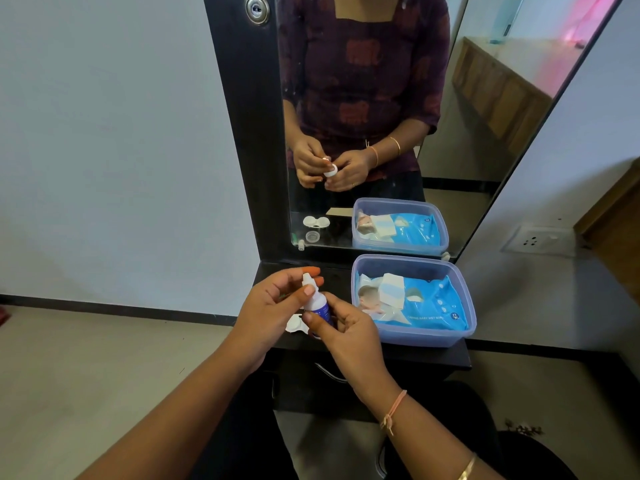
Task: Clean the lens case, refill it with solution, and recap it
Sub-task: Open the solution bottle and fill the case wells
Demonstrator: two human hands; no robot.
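A small solution bottle [318, 304] with a white top and blue label stands upright between my hands, above the black shelf. My right hand [349, 330] grips its body. My left hand [273, 306] pinches the white cap at its tip with thumb and fingers. The white lens case [294, 323] lies on the shelf just below my hands, partly hidden by them. The mirror's reflection shows the case with both wells uncovered and a loose clear cap [312, 236] beside it.
A translucent blue tub [460, 336] with a blue wet-wipes pack [420, 308] fills the shelf's right side. The mirror [374, 98] rises directly behind. The black shelf [398, 356] is narrow, with its front edge close under my hands.
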